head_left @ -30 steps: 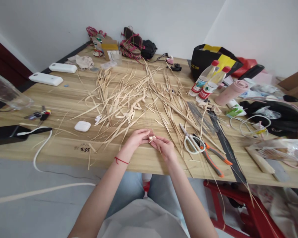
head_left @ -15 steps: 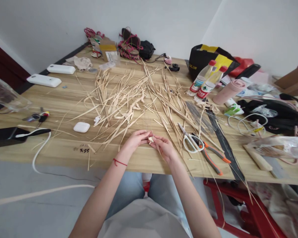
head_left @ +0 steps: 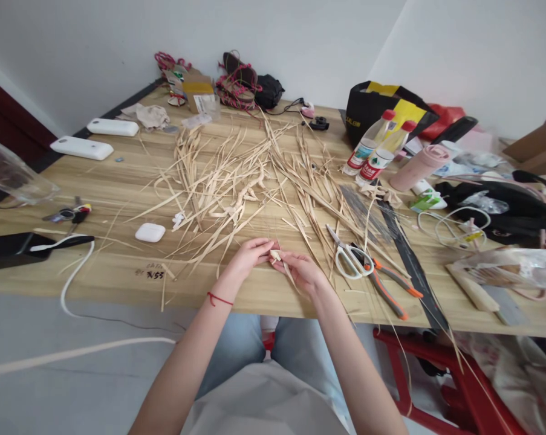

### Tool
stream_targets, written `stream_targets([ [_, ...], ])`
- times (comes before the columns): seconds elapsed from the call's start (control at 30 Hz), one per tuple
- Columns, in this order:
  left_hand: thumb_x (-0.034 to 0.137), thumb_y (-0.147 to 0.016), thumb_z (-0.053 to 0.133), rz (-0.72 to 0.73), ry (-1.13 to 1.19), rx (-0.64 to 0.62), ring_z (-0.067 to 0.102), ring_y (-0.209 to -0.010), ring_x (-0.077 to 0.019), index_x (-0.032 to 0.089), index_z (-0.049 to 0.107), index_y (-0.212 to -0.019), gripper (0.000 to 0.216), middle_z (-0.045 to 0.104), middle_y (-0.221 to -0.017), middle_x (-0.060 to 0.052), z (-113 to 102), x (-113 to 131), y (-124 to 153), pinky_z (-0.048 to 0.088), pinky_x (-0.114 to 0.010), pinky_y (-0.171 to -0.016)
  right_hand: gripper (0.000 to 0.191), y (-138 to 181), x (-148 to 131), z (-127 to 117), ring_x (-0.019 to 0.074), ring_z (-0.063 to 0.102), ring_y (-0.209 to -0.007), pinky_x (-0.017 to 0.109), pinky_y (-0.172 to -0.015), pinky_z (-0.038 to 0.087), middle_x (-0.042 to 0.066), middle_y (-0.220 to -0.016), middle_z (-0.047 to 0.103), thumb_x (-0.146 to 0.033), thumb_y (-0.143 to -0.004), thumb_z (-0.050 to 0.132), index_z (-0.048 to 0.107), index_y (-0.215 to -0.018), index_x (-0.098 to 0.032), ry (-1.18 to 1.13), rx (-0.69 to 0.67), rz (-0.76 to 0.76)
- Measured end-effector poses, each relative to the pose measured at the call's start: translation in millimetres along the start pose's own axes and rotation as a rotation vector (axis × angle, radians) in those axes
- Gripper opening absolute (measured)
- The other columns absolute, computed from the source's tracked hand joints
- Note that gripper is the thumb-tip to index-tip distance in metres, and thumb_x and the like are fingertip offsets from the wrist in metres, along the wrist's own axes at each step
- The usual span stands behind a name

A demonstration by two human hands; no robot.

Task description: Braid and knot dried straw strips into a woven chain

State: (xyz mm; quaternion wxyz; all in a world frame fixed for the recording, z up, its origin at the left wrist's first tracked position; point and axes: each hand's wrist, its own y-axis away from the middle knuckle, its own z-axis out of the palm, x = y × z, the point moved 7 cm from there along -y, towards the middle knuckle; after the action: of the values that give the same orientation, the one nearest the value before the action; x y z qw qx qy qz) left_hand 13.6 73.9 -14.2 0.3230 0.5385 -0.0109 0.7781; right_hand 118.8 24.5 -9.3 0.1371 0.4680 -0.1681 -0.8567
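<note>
My left hand (head_left: 250,255) and my right hand (head_left: 302,269) meet fingertip to fingertip over the near edge of the wooden table (head_left: 118,275). Both pinch a small folded straw piece (head_left: 276,255) between them. A thin straw strip trails down from it under my right palm. A red thread circles my left wrist. Just beyond the hands lies a wide scatter of pale straw strips (head_left: 236,175).
White-handled scissors (head_left: 351,257) and orange-handled pliers (head_left: 390,287) lie right of my hands. An earbud case (head_left: 150,232), a white cable (head_left: 73,272) and a phone (head_left: 9,248) are to the left. Two bottles (head_left: 375,151), a pink cup (head_left: 420,167) and bags crowd the right. A red stool (head_left: 436,374) stands below.
The hands have stayed together at the same spot, with only slight finger shifts on the straw piece. The view drifted a little.
</note>
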Motion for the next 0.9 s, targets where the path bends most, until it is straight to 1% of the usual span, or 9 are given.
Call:
stream_targets([
  [0.1, 0.036, -0.071, 0.068, 0.005, -0.011, -0.005, 0.062, -0.090, -0.0201, 0.013, 0.066, -0.093, 0.032, 0.066, -0.102, -0.011, 0, 0, 0, 0.048, -0.032, -0.082, 0.017, 0, -1, 3, 0.0196, 0.065, -0.085, 0.035, -0.084, 0.050, 0.008, -0.086, 0.072, -0.025, -0.062, 0.073, 0.070, -0.074, -0.013, 0.003, -0.032, 0.003],
  [0.27, 0.039, -0.070, 0.068, -0.003, -0.041, -0.003, 0.062, -0.076, -0.0147, 0.013, 0.066, -0.094, 0.035, 0.066, -0.100, -0.011, 0, 1, 1, 0.049, -0.026, -0.071, 0.022, -1, 1, 9, 0.0213, 0.066, -0.087, 0.039, -0.085, 0.050, 0.010, -0.090, 0.071, -0.026, -0.068, 0.069, 0.069, -0.085, -0.012, 0.016, -0.091, 0.038],
  [0.37, 0.038, -0.070, 0.068, -0.008, -0.031, -0.007, 0.060, -0.072, -0.0124, 0.014, 0.066, -0.093, 0.033, 0.066, -0.100, -0.011, 1, 2, 2, 0.048, -0.024, -0.068, 0.023, -1, 3, 11, 0.0208, 0.066, -0.085, 0.038, -0.084, 0.050, 0.011, -0.092, 0.070, -0.026, -0.072, 0.065, 0.067, -0.090, -0.012, 0.017, -0.125, 0.061],
  [0.5, 0.035, -0.072, 0.067, -0.012, 0.000, -0.020, 0.058, -0.066, -0.0098, 0.015, 0.066, -0.095, 0.031, 0.066, -0.099, -0.010, 1, 2, 3, 0.048, -0.023, -0.065, 0.022, -1, 5, 12, 0.0183, 0.067, -0.077, 0.037, -0.084, 0.050, 0.008, -0.086, 0.071, -0.026, -0.076, 0.059, 0.066, -0.092, -0.013, -0.012, -0.139, 0.084],
  [0.63, 0.034, -0.074, 0.065, 0.000, 0.042, -0.069, 0.056, -0.065, -0.0087, 0.015, 0.065, -0.101, 0.033, 0.065, -0.096, -0.010, 3, 2, 3, 0.047, -0.023, -0.063, 0.022, -1, 8, 15, 0.0165, 0.067, -0.075, 0.034, -0.083, 0.050, 0.008, -0.087, 0.070, -0.028, -0.078, 0.059, 0.065, -0.093, -0.013, -0.004, -0.157, 0.102],
  [0.7, 0.032, -0.074, 0.065, -0.006, 0.052, -0.115, 0.057, -0.066, -0.0090, 0.014, 0.064, -0.102, 0.033, 0.065, -0.097, -0.010, 6, 3, 5, 0.047, -0.023, -0.063, 0.022, -2, 9, 16, 0.0161, 0.066, -0.076, 0.033, -0.083, 0.050, 0.008, -0.088, 0.070, -0.028, -0.077, 0.061, 0.065, -0.092, -0.014, -0.019, -0.165, 0.099],
  [0.77, 0.027, -0.073, 0.067, -0.012, 0.052, -0.151, 0.058, -0.072, -0.0107, 0.014, 0.063, -0.104, 0.034, 0.064, -0.101, -0.011, 8, 3, 6, 0.047, -0.023, -0.066, 0.020, -3, 11, 16, 0.0155, 0.066, -0.075, 0.032, -0.081, 0.050, 0.007, -0.085, 0.070, -0.028, -0.075, 0.063, 0.066, -0.088, -0.013, -0.060, -0.169, 0.098],
  [0.9, 0.016, -0.068, 0.070, 0.010, 0.041, -0.139, 0.059, -0.091, -0.0174, 0.015, 0.062, -0.103, 0.037, 0.062, -0.108, -0.011, 6, 6, 9, 0.047, -0.026, -0.074, 0.018, -4, 14, 14, 0.0138, 0.065, -0.068, 0.028, -0.074, 0.052, 0.005, -0.079, 0.070, -0.027, -0.070, 0.068, 0.068, -0.081, -0.013, -0.091, -0.132, 0.075],
])
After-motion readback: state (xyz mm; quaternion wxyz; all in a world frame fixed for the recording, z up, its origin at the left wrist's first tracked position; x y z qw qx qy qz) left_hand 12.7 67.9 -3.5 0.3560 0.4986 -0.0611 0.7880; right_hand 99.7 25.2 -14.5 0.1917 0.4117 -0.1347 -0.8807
